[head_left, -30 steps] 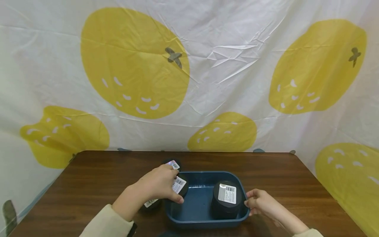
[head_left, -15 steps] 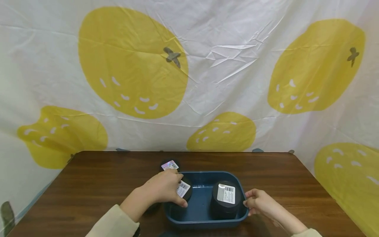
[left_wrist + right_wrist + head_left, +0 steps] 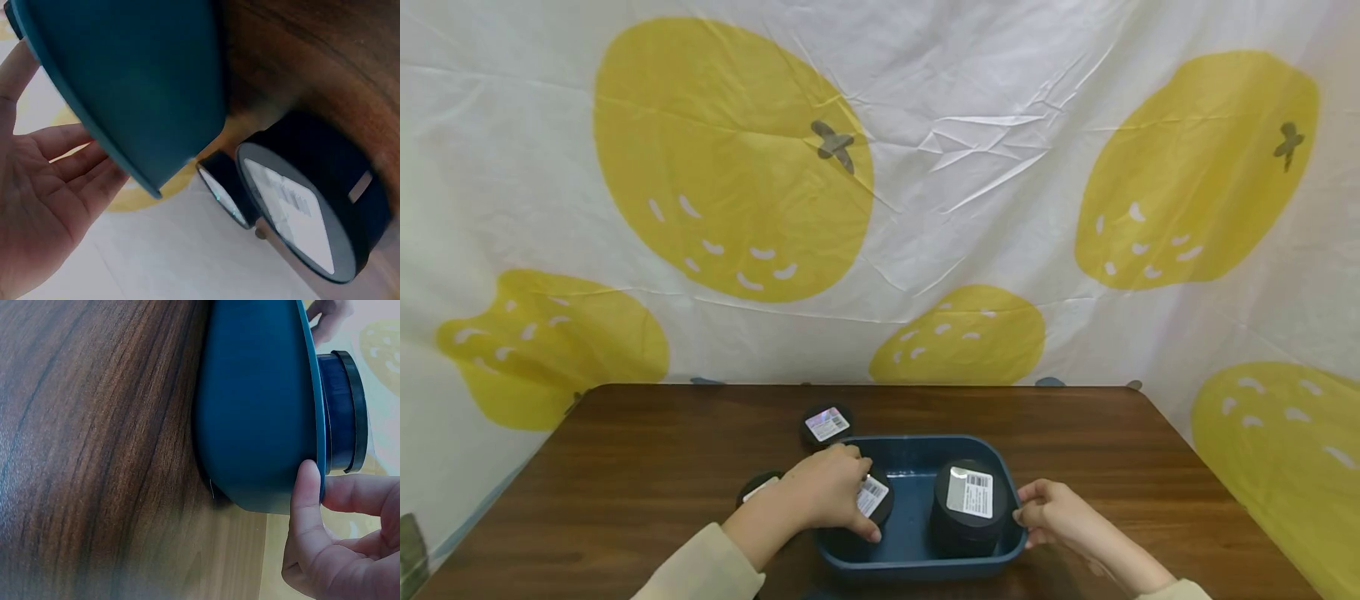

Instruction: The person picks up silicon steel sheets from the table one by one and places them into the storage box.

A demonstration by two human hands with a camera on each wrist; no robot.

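Wooden table (image 3: 1120, 467) | blue bin (image 3: 907, 542): long axis left-right | held jar (image 3: 874, 495): lid up

The tub (image 3: 917, 572) is blue, the jars (image 3: 951, 537) black with white labels (image 3: 970, 492), one perhaps faintly pinkish. The table (image 3: 1150, 483) shows brown wood grain, the white cloth (image 3: 970, 208) yellow fruits (image 3: 737, 167).

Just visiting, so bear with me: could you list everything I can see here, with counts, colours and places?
Tub: 1, blue, on the table
Round containers: 4, black; right container and left container at the tub's ends, rear container and outer container on the table
Labels: 4, white, one per container top
Table: 1, brown, under everything
Cloth: 1, white, behind the table
Fruit prints: 5, yellow, on the cloth
Left grip: 1, bare, holding the left container
Right grip: 1, bare, pinching the tub's right rim
Sleeves: 2, pale, on the forearms
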